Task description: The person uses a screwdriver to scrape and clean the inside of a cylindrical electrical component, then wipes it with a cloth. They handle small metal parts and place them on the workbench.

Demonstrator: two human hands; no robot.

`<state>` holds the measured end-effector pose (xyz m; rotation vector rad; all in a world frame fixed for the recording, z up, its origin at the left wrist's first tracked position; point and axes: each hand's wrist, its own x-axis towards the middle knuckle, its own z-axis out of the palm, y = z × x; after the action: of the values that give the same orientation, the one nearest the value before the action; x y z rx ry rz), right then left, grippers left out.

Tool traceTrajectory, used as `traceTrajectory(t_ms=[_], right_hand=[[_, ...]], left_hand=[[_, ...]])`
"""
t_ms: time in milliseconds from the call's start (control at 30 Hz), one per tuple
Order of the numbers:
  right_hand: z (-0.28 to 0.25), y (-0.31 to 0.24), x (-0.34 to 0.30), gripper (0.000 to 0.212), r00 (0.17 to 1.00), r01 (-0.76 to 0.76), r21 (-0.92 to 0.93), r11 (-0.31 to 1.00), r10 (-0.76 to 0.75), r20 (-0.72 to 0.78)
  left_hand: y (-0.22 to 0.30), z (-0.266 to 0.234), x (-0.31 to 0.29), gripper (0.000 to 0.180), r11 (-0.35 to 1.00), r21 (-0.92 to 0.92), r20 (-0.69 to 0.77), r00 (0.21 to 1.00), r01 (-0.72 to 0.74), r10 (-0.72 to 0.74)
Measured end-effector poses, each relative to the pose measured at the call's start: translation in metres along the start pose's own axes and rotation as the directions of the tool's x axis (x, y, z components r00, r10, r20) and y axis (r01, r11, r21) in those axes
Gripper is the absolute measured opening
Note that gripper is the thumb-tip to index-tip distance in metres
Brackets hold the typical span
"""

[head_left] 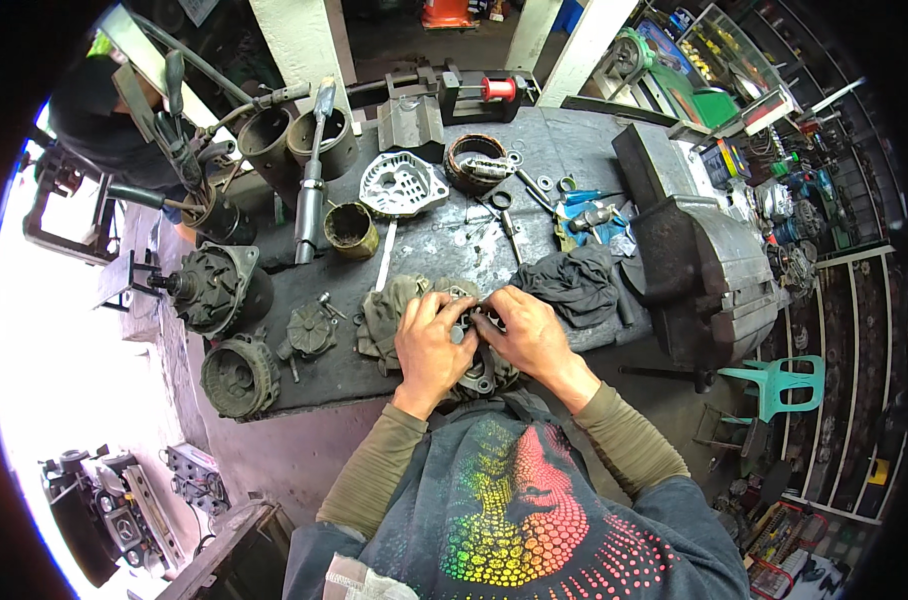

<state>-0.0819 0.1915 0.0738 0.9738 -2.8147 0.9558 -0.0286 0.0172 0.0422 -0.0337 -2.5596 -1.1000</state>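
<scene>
At the bench's near edge, my left hand (434, 342) and my right hand (527, 337) meet over a greasy metal housing (479, 378). The left fingers are curled, thumb against the housing's top. My right hand is closed too, thumb and fingertips together at the upper part of it; what they pinch is hidden. Left of my left hand lies a crumpled olive rag (382, 325). A dark cloth (571, 287) is heaped beyond my right hand. Farther back rest a pale slotted alternator cover (404, 187) and a copper-wound stator ring (466, 152).
On the left stand an alternator (214, 285), a round housing (239, 378) and a small round part (312, 330). Beyond are a rusty can (351, 232) and a long tool (316, 190). A bulky dark casing (699, 265) flanks the right. A person (99, 110) is at far left.
</scene>
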Motion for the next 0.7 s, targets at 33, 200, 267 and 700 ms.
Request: traceTrajectory(t_ms=[33,200,267,700], right_hand=[[0.001,0.0,0.0,0.023,1.0,-0.009,-0.015,1.0,0.009,-0.005],[0.006,0.001,0.0,0.026,1.0,-0.009,-0.139,0.99,0.011,0.009],[0.007,0.0,0.001,0.026,1.0,-0.002,-0.151,0.989,0.0,-0.01],[0.002,0.009,-0.001,0.022,0.999,0.052,0.171,0.984,-0.048,-0.022]], left_hand=[[0.0,0.0,0.0,0.042,1.0,0.003,0.001,1.0,-0.002,0.002],[0.002,0.0,0.0,0.044,1.0,0.009,-0.002,1.0,0.015,-0.015],[0.003,0.001,0.0,0.044,1.0,0.008,-0.002,1.0,0.024,-0.024],[0.007,-0.001,0.0,0.042,0.999,0.026,0.01,0.999,0.034,-0.034]])
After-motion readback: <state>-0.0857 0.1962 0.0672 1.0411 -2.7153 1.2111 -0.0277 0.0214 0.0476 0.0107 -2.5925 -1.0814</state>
